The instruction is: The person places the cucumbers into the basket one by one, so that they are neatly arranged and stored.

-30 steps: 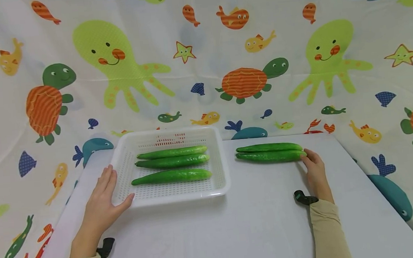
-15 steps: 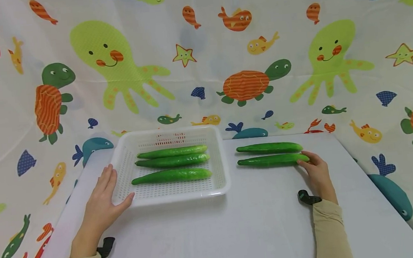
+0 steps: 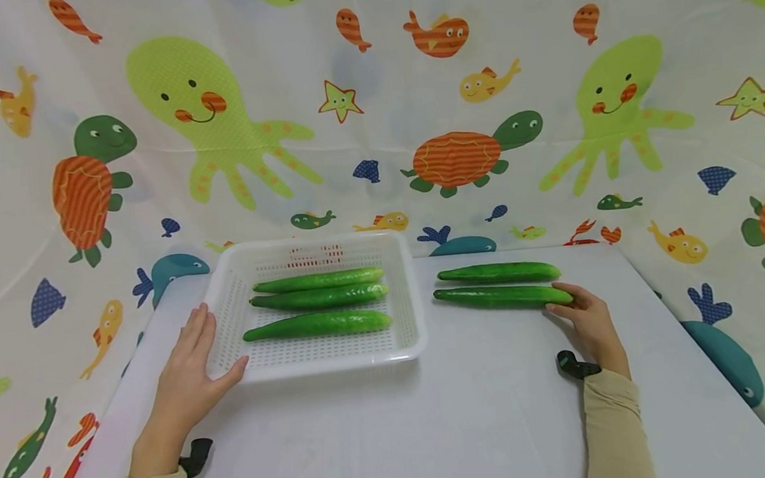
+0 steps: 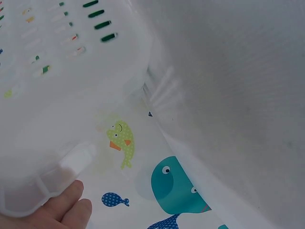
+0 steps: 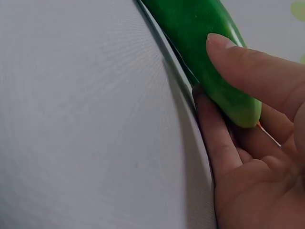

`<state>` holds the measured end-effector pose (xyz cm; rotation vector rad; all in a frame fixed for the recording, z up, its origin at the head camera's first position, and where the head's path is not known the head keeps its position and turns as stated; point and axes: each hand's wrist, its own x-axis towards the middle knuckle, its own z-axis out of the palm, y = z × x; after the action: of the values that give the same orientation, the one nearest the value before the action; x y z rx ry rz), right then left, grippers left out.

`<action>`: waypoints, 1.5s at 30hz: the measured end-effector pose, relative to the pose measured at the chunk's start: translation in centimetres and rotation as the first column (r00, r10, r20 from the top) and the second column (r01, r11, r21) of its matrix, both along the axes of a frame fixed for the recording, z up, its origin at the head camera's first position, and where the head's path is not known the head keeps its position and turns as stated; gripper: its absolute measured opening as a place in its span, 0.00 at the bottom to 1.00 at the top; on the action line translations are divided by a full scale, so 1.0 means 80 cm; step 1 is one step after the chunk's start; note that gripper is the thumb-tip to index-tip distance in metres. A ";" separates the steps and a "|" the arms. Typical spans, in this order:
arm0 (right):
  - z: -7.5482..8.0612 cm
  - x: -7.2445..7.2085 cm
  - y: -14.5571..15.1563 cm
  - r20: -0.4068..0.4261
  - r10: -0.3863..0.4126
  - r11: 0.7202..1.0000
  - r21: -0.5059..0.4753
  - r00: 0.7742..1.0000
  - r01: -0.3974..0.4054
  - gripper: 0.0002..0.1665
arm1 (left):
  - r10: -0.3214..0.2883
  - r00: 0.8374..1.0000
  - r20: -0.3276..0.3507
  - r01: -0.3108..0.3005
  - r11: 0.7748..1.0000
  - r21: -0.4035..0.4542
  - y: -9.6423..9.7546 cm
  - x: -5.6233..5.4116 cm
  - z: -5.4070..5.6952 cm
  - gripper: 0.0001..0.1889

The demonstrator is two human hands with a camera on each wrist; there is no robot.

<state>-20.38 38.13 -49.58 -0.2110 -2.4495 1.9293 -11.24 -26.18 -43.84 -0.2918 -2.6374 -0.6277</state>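
Observation:
In the head view, my right hand (image 3: pixel 589 326) holds the pale right end of a cucumber (image 3: pixel 490 296) on the white table. The right wrist view has the thumb on top of this cucumber (image 5: pixel 202 43) and fingers reaching under its end. A second cucumber (image 3: pixel 498 273) lies just behind it, with a narrow gap between them. At the left, my left hand (image 3: pixel 185 370) rests against the left side of a white plastic basket (image 3: pixel 338 360), fingers straight and thumb spread at the front corner. Fingertips (image 4: pixel 78 212) show beside the basket's rim in the left wrist view.
Three cucumbers lie side by side in the basket, the front one (image 3: pixel 318 324) a little apart. Behind the table (image 3: pixel 400 435) hangs a white curtain (image 3: pixel 373 133) printed with sea animals. A black wrist camera (image 3: pixel 576 365) sits on the right wrist.
My right hand has drawn the front cucumber toward me, away from the one behind it, and its left tip has shifted slightly left. The left hand and basket have stayed put.

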 end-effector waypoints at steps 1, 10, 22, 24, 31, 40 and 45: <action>0.000 0.000 0.000 -0.003 0.004 1.000 0.002 1.000 -0.004 0.40 | 0.000 1.000 -0.002 0.000 1.000 -0.001 0.000 0.000 -0.001 0.48; -0.001 0.000 0.003 0.008 0.013 0.999 -0.050 1.000 -0.012 0.37 | -0.002 1.000 -0.007 0.002 1.000 0.005 -0.002 -0.001 -0.004 0.48; 0.016 0.003 -0.004 -0.060 0.003 0.970 -0.241 0.998 -0.017 0.21 | -0.001 1.000 -0.013 0.001 1.000 0.007 -0.003 -0.003 -0.009 0.48; 0.018 0.003 -0.006 -0.075 0.005 0.955 -0.294 0.997 -0.027 0.20 | 0.002 1.000 -0.011 -0.002 1.000 0.005 -0.003 -0.003 -0.009 0.48; 0.022 0.004 -0.008 -0.095 -0.015 0.947 -0.321 0.995 -0.016 0.20 | 0.002 1.000 -0.012 -0.002 1.000 0.001 -0.003 -0.003 -0.009 0.48; 0.029 0.010 -0.006 -0.166 -0.006 0.904 -0.422 0.986 -0.065 0.21 | 0.015 1.000 0.009 -0.015 1.000 0.004 -0.002 -0.002 -0.006 0.49; 0.037 0.013 -0.006 -0.217 -0.013 0.856 -0.507 0.976 -0.101 0.20 | 0.018 1.000 0.018 -0.018 1.000 0.010 -0.002 -0.002 -0.006 0.49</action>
<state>-19.36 37.62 -46.63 0.0521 -1.7740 2.4468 -11.39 -26.31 -44.29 -0.2599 -2.6497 -0.6410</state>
